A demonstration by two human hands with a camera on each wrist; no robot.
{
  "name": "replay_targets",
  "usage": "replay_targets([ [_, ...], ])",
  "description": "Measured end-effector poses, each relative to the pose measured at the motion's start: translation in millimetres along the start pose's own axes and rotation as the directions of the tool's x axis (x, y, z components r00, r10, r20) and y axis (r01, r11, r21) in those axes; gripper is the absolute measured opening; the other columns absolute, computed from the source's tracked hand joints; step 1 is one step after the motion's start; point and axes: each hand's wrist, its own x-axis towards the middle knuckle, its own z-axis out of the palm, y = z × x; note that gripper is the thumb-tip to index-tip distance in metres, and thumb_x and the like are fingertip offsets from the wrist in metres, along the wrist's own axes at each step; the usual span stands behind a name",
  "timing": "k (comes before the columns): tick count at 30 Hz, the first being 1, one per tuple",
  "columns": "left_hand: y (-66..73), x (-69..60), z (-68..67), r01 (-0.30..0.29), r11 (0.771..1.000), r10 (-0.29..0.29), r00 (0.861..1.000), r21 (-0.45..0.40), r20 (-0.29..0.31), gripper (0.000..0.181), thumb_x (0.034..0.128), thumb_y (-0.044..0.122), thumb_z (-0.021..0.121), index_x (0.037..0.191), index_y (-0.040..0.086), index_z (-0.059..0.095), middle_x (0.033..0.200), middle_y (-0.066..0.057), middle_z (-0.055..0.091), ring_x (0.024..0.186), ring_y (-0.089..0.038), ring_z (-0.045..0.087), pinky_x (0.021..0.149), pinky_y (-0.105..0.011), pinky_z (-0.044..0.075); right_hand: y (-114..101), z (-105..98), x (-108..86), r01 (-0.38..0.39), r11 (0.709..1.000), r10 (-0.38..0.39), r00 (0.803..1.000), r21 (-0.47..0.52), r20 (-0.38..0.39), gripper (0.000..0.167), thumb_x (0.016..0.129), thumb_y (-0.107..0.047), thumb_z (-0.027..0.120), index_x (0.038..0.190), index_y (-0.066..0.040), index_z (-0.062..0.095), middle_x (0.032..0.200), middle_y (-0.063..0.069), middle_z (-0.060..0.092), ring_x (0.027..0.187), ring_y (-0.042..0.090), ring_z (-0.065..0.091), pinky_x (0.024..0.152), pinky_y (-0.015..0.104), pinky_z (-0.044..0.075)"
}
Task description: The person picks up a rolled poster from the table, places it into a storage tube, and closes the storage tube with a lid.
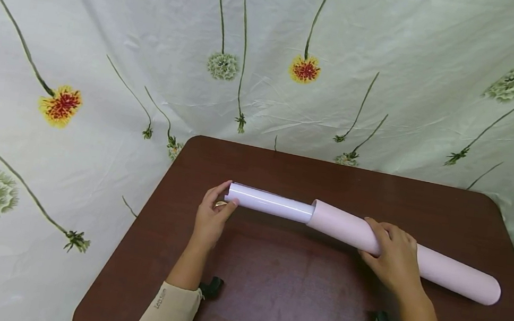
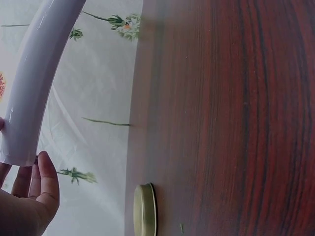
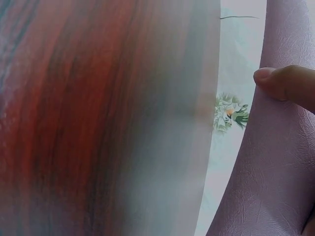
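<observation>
A glossy white rolled sheet [image 1: 271,203] sticks out of the left end of a long pale pink tube [image 1: 457,273]. My left hand [image 1: 211,216] holds the roll's outer end between thumb and fingers; in the left wrist view, fingertips [image 2: 47,167] curl at the rim of the roll [image 2: 37,83]. Around the middle of the tube, my right hand [image 1: 394,255] grips from above. The right wrist view shows the thumb [image 3: 285,84] lying across the tube's creased surface [image 3: 270,167]. How far the roll reaches inside the tube is hidden.
Both hands work above a dark brown wooden table [image 1: 289,293] with rounded corners. A round gold lid [image 2: 144,210] sits on the table near my left hand, mostly hidden behind it in the head view. Behind the table hangs a white flowered cloth [image 1: 264,97].
</observation>
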Motion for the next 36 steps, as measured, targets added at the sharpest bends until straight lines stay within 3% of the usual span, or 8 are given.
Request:
replay_targets([
  [10, -1.6, -0.1, 3.2, -0.029, 0.999, 0.029, 1.0, -0.02, 0.012, 0.05, 0.0921, 0.002, 0.071, 0.14, 0.004, 0.057, 0.131, -0.009, 0.053, 0.113, -0.022, 0.056, 0.084, -0.015, 0.052, -2.0, 2.0, -0.2, 0.006, 1.0, -0.006, 1.0, 0.006, -0.004, 0.081, 0.067, -0.016, 0.09, 0.14, -0.02, 0.055, 0.117, 0.02, 0.062, 0.112, 0.04, 0.057, 0.093, 0.063, 0.034],
  [22, -2.2, -0.9, 5.3, -0.013, 1.0, 0.013, 1.0, -0.003, 0.027, 0.048, 0.0921, 0.004, 0.072, 0.139, 0.008, 0.06, 0.13, -0.008, 0.054, 0.112, -0.019, 0.058, 0.084, -0.015, 0.052, -7.5, 2.3, -0.4, 0.011, 1.0, -0.011, 1.0, 0.003, -0.004, 0.082, 0.067, -0.016, 0.091, 0.14, -0.02, 0.055, 0.116, 0.019, 0.062, 0.112, 0.04, 0.057, 0.093, 0.063, 0.035],
  [36, -1.1, -3.5, 7.1, -0.003, 1.0, 0.003, 0.999, 0.003, 0.049, 0.048, 0.0927, 0.004, 0.071, 0.139, 0.008, 0.06, 0.129, -0.01, 0.054, 0.115, -0.029, 0.057, 0.083, -0.015, 0.053, -9.6, 5.8, -0.3, 0.006, 1.0, -0.006, 1.0, 0.001, 0.004, 0.082, 0.067, -0.018, 0.091, 0.14, -0.021, 0.055, 0.116, 0.019, 0.062, 0.112, 0.04, 0.058, 0.093, 0.063, 0.035],
])
